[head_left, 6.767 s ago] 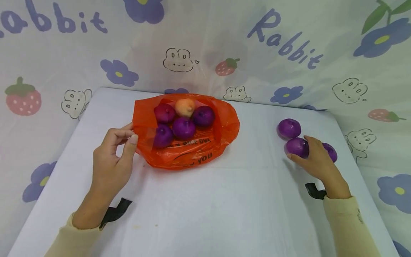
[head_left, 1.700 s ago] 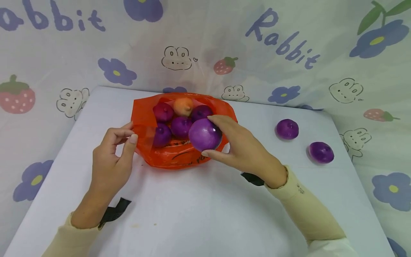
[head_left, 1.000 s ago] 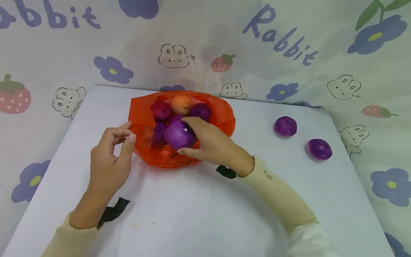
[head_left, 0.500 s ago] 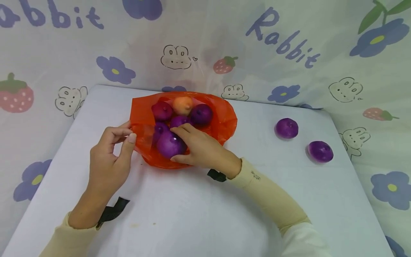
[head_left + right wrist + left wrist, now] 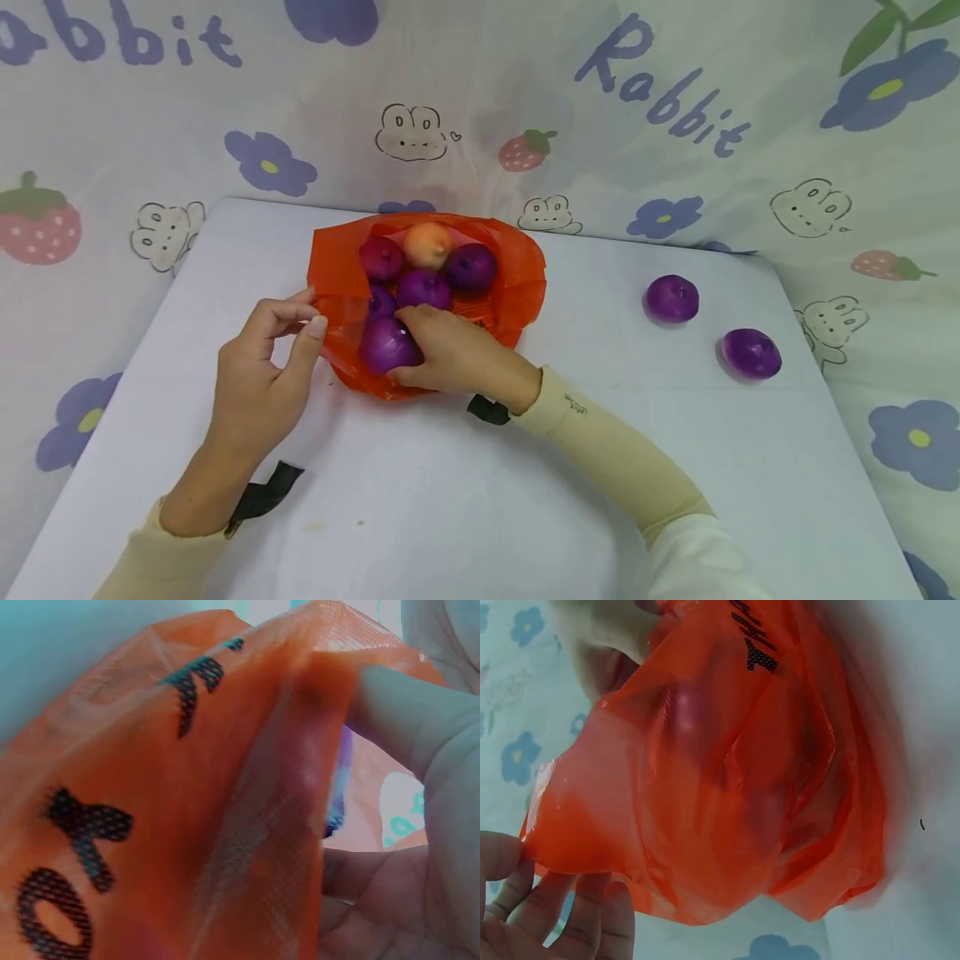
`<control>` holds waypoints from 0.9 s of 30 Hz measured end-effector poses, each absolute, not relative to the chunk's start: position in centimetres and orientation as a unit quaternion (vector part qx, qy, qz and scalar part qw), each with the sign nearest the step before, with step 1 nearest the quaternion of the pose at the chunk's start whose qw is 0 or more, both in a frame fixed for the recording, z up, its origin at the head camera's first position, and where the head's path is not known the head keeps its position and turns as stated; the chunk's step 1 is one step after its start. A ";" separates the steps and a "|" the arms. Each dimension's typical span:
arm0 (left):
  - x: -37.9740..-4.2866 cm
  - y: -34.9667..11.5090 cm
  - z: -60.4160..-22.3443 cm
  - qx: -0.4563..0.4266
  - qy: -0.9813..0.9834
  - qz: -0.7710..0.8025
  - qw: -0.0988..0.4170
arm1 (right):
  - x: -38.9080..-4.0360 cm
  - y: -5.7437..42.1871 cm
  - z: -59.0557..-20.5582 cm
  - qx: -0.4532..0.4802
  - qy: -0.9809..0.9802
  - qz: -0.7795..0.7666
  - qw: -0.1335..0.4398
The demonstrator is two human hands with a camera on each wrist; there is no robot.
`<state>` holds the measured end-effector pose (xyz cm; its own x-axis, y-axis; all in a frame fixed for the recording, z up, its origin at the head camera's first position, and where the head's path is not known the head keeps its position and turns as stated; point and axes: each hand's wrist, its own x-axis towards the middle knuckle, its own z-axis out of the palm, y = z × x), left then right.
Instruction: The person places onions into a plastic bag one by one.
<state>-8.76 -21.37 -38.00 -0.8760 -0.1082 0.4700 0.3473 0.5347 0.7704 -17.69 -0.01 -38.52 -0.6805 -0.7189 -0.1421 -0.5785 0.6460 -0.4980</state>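
An orange-red plastic bag (image 5: 522, 279) lies with its mouth spread open on the table. Its left edge is pinched between the thumb and fingers of my left hand (image 5: 258, 375), which the left wrist view also shows. My right hand (image 5: 457, 354) reaches over the bag's front rim and grips a shiny purple onion (image 5: 385, 343) low inside the front left part. Behind that sit more purple onions (image 5: 423, 289), a dark red round one (image 5: 381, 258) and an orange one (image 5: 427, 245). In the right wrist view the bag's film hides most of the held onion.
Two more purple onions lie apart on the white table to the right, one farther back (image 5: 672, 299) and one nearer the right edge (image 5: 752, 354). A patterned cloth (image 5: 465, 83) hangs behind the table. Black straps (image 5: 270, 492) show at both wrists.
My right hand picked up a purple onion from the right, carried it left over the bag, then lowered it into the front left part. My left hand kept its pinch on the bag.
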 end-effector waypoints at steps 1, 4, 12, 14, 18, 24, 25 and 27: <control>-8.8 -21.3 -38.0 -0.072 -0.844 -0.477 0.237 | -17.6 -0.1 -38.5 -0.361 0.893 -0.210 0.168; -8.8 -21.3 -38.0 -0.074 -0.848 -0.470 0.233 | -17.5 -0.4 -38.7 -0.351 0.897 -0.201 0.176; -8.6 -21.2 -38.1 -0.078 -0.854 -0.465 0.220 | -17.2 -0.9 -39.6 -0.349 0.905 -0.167 0.178; -8.6 -21.2 -38.0 -0.079 -0.856 -0.462 0.218 | -17.2 -1.0 -39.7 -0.349 0.907 -0.159 0.175; -8.6 -21.3 -38.0 -0.078 -0.859 -0.458 0.214 | -17.1 -1.2 -39.6 -0.350 0.909 -0.152 0.170; -8.6 -21.3 -37.9 -0.076 -0.861 -0.456 0.211 | -17.0 -1.5 -39.8 -0.348 0.909 -0.154 0.170; -8.6 -21.3 -37.9 -0.076 -0.861 -0.456 0.211 | -17.0 -1.5 -39.8 -0.349 0.908 -0.154 0.169; -8.6 -21.3 -37.9 -0.076 -0.861 -0.456 0.211 | -17.0 -1.5 -39.9 -0.352 0.907 -0.156 0.168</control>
<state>-8.61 -21.32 -37.93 -0.8997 -0.0611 0.4322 0.3231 0.5728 0.7533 -16.96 -1.55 -39.85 -0.6954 -0.6919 -0.1940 -0.5870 0.7027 -0.4021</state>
